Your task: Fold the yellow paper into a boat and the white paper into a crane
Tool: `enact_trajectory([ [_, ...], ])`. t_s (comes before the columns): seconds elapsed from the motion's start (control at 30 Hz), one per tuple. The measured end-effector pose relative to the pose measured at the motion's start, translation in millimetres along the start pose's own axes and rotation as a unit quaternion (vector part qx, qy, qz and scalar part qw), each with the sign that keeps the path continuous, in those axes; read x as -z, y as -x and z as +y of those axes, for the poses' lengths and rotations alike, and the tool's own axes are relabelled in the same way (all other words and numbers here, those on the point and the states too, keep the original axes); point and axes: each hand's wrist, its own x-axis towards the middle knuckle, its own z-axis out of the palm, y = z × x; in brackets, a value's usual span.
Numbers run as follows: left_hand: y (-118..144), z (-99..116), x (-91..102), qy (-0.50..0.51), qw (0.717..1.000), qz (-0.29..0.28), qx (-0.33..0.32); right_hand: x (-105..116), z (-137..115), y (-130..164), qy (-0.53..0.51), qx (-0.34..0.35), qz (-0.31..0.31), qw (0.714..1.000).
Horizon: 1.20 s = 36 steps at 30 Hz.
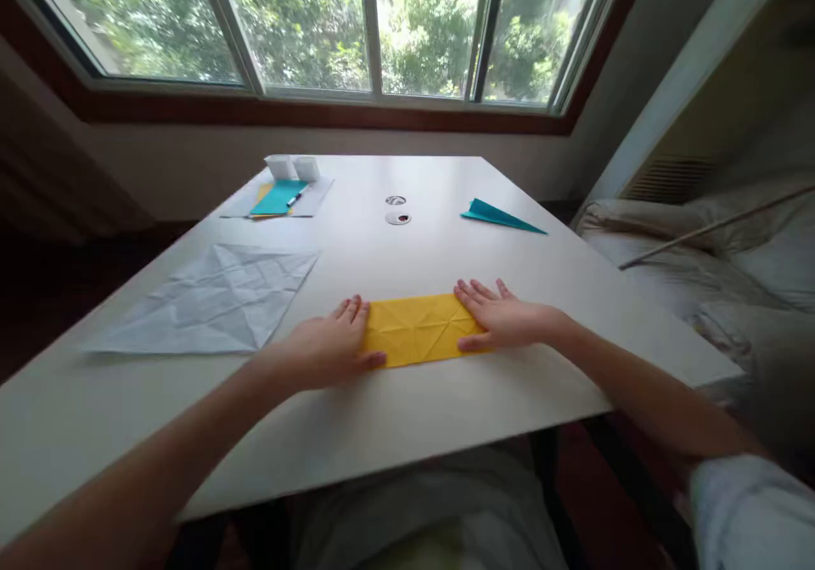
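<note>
White table (pixel 407 417) under wide window (pixel 318 26). Yellow folded paper (pixel 420 328) near front edge. Left hand (pixel 324 349), right hand (pixel 503 315) flat, fingers spread, pressing paper ends. Creased white sheet (pixel 210 302) at left.

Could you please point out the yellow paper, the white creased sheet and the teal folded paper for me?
yellow paper (pixel 420 330), head view, creased middle.
white creased sheet (pixel 216 301), head view, centre.
teal folded paper (pixel 500 216), head view, middle.

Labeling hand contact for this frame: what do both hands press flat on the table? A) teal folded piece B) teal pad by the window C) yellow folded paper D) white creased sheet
C: the left hand and right hand rest flat on opposite ends of the yellow folded paper.
</note>
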Motion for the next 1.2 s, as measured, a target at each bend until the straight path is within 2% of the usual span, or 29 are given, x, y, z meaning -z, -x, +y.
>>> enact_trajectory([
  [0.13,7.5,-1.2,1.2,0.002,0.999,0.000,0.052,0.6,4.3,3.8,-0.001,-0.008,0.005,1.000],
  [0.3,5.5,-11.5,2.3,0.002,1.000,-0.002,0.027,2.7,7.5,7.8,-0.003,0.004,0.028,1.000],
  [0.47,-10.6,-35.6,-3.9,0.018,0.998,0.057,0.009,11.6,5.7,11.2,-0.009,0.095,0.090,0.991],
  [0.63,-21.5,-55.2,-3.5,0.054,0.997,0.049,-0.019,16.6,2.5,12.3,0.024,0.175,0.131,0.975],
  [0.87,-29.8,-64.3,-0.8,0.077,0.996,0.044,-0.029,19.4,-0.9,12.2,0.061,0.261,0.186,0.945],
  [1.07,-32.2,-70.3,-4.7,0.093,0.993,0.061,-0.049,19.0,2.1,9.7,0.078,0.281,0.264,0.919],
  [1.2,-36.4,-73.7,-3.9,0.163,0.982,0.089,-0.044,15.6,1.4,6.5,0.047,0.259,0.338,0.904],
])
